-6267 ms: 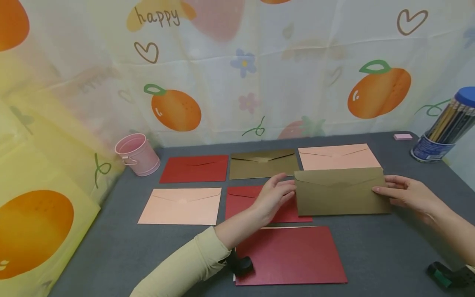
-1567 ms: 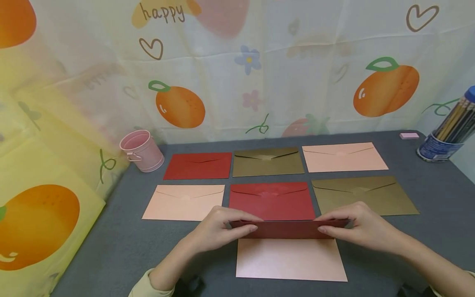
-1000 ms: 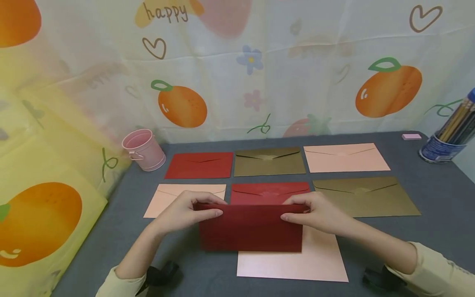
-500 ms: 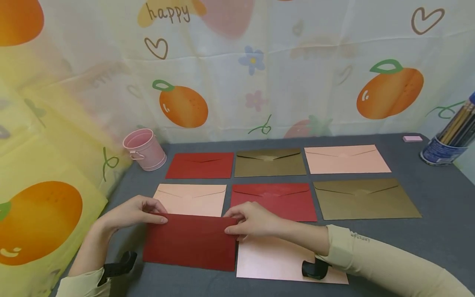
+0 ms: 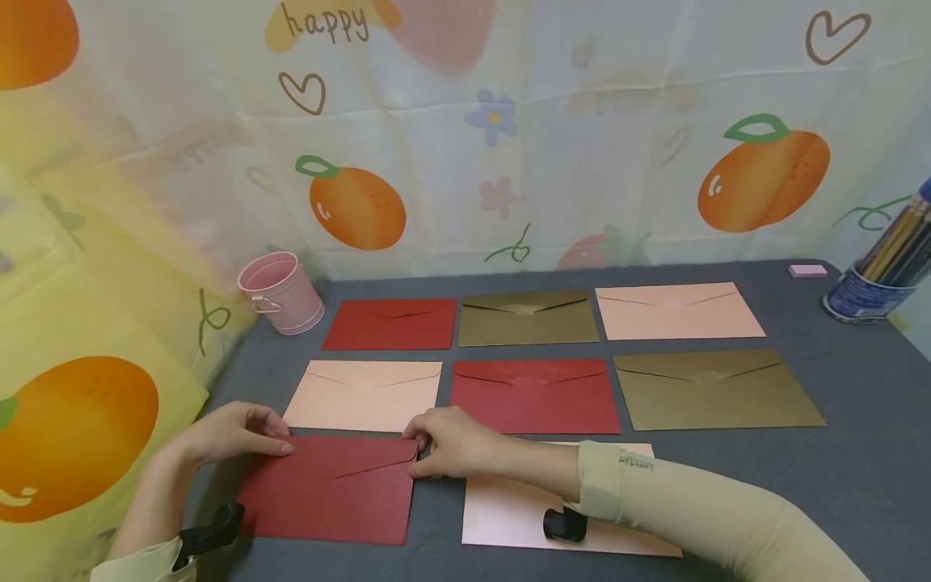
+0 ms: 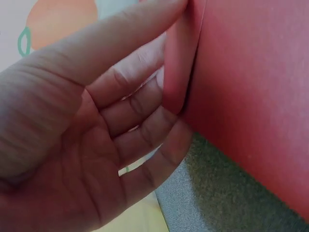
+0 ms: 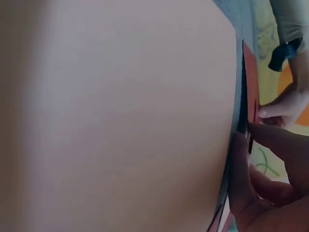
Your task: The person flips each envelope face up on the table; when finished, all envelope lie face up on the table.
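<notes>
A red envelope (image 5: 327,493) lies nearly flat at the front left in the head view, its flap line showing. My left hand (image 5: 236,432) pinches its upper left corner, thumb on top and fingers beneath. At the upper right corner, my right hand (image 5: 454,443) pinches the edge between thumb and fingers. In the left wrist view the flap edge of the red envelope (image 6: 251,87) runs beside my thumb. Under my right forearm lies a pink envelope (image 5: 502,517), partly hidden by the sleeve; this pink envelope (image 7: 135,116) fills much of the right wrist view.
Two rows of envelopes lie behind: red (image 5: 389,327), gold (image 5: 527,323) and pink (image 5: 676,315) at the back, then pink (image 5: 364,400), red (image 5: 534,400) and gold (image 5: 716,392). A pink bucket (image 5: 280,295), an eraser (image 5: 807,271) and a pencil cup (image 5: 869,291) stand near the edges.
Earlier, a gold envelope was laid at the right of the second row. Both hands then lifted the red envelope off the pink one, carried it left and lowered it to the table.
</notes>
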{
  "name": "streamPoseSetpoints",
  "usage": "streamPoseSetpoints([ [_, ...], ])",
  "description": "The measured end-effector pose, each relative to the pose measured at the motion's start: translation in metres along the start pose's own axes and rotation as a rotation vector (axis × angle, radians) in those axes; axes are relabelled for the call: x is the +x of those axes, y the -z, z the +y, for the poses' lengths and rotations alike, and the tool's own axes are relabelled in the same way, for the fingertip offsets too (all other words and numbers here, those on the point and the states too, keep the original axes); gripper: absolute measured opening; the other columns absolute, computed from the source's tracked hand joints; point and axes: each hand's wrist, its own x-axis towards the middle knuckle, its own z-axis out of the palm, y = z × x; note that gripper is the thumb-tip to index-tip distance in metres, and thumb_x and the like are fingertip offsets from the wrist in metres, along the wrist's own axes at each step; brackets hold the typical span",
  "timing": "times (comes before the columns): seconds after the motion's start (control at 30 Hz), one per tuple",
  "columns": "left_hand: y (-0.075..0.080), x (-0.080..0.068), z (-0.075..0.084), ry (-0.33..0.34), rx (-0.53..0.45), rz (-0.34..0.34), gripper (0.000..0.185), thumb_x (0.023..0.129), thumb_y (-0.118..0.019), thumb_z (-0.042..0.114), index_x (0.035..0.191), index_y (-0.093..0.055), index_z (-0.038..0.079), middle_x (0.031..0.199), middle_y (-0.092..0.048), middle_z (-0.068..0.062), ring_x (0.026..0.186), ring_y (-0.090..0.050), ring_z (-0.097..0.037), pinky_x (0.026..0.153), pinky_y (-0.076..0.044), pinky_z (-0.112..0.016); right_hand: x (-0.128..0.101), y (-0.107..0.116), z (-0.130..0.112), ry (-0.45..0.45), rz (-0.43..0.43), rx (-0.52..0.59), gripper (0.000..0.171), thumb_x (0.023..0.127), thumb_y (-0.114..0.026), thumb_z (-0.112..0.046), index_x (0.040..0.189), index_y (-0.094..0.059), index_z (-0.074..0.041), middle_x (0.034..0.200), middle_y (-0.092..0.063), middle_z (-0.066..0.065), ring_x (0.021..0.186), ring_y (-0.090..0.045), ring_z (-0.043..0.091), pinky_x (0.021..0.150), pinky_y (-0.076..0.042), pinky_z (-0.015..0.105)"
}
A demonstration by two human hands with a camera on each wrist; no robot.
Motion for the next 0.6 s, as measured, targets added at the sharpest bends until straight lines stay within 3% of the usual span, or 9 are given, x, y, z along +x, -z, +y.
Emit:
streamPoseSetpoints([
  [0.1, 0.000, 0.000, 0.001, 0.025, 0.034, 0.011, 0.022, 0.083, -0.078, 0.020, 0.092, -0.068, 0.002, 0.083, -0.063, -0.001, 0.075, -0.051, -0.007, 0.064, -0.043, -0.024, -0.001, 0.001, -0.002, 0.030, 0.009, -0.115, 0.035, 0.080, -0.080, -0.016, 0.111, -0.067, -0.009, 0.085, -0.052, -0.008, 0.063, -0.049, -0.002, 0.067, -0.042, 0.014],
  [0.2, -0.001, 0.000, 0.003, 0.039, 0.057, 0.024, 0.023, 0.082, -0.079, 0.021, 0.091, -0.067, 0.003, 0.082, -0.062, -0.002, 0.074, -0.050, -0.009, 0.063, -0.042, -0.025, -0.004, 0.003, -0.003, 0.040, 0.008, -0.151, 0.034, 0.079, -0.080, -0.016, 0.110, -0.068, -0.010, 0.088, -0.053, -0.007, 0.065, -0.047, 0.000, 0.068, -0.041, 0.015],
  [0.6, -0.002, 0.002, 0.012, 0.111, 0.220, 0.083, 0.028, 0.078, -0.082, 0.026, 0.087, -0.064, 0.006, 0.081, -0.059, -0.001, 0.078, -0.050, -0.018, 0.065, -0.042, -0.032, -0.034, 0.018, 0.010, 0.091, 0.059, -0.083, 0.029, 0.084, -0.076, -0.016, 0.111, -0.068, -0.007, 0.104, -0.064, 0.000, 0.062, -0.050, -0.002, 0.072, -0.045, 0.016],
])
